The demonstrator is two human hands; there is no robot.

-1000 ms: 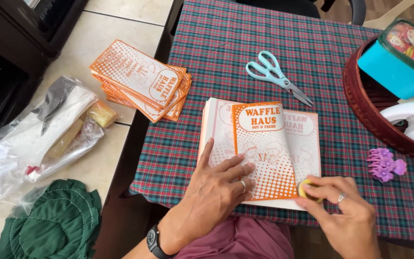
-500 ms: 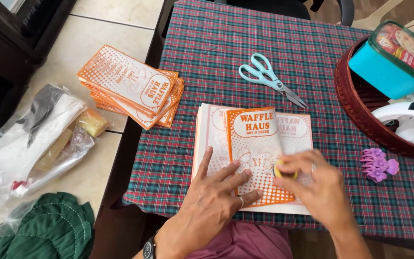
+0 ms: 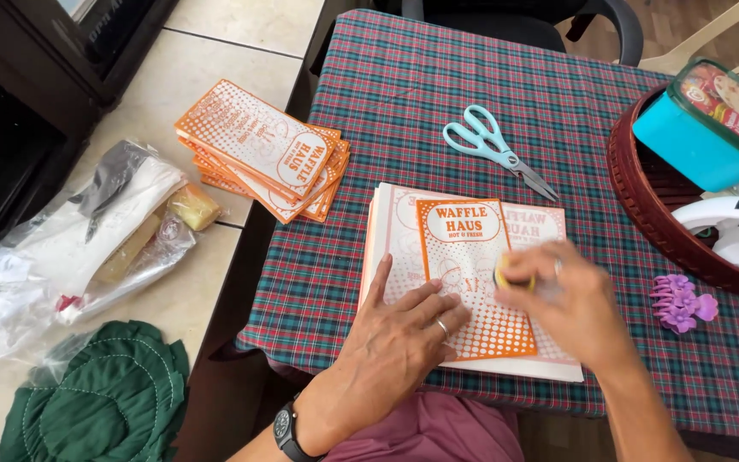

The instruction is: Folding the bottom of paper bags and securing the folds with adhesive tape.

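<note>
My left hand [image 3: 399, 338] lies flat, fingers spread, on an orange-and-white printed paper bag [image 3: 464, 257] that tops a stack of white sheets [image 3: 387, 214] on the plaid tablecloth. A ring is on one finger and a dark watch on the wrist. My right hand [image 3: 570, 304] presses a small round yellow object [image 3: 506, 275] against the orange bag's middle; I cannot tell what the object is. A second pile of orange printed bags [image 3: 258, 150] sits at the table's left edge.
Light blue scissors [image 3: 493, 150] lie beyond the stack. At right, a dark red basket [image 3: 643, 205] holds a teal box [image 3: 707, 128] and a white appliance [image 3: 733, 231]; a purple hair clip [image 3: 677, 304] lies near it. Plastic bags [image 3: 70, 248] and green cloth [image 3: 100, 398] are on the floor at left.
My right hand has slid the yellow object from the stack's lower right corner up and left onto the orange bag's middle. My left hand stays flat on the bag.
</note>
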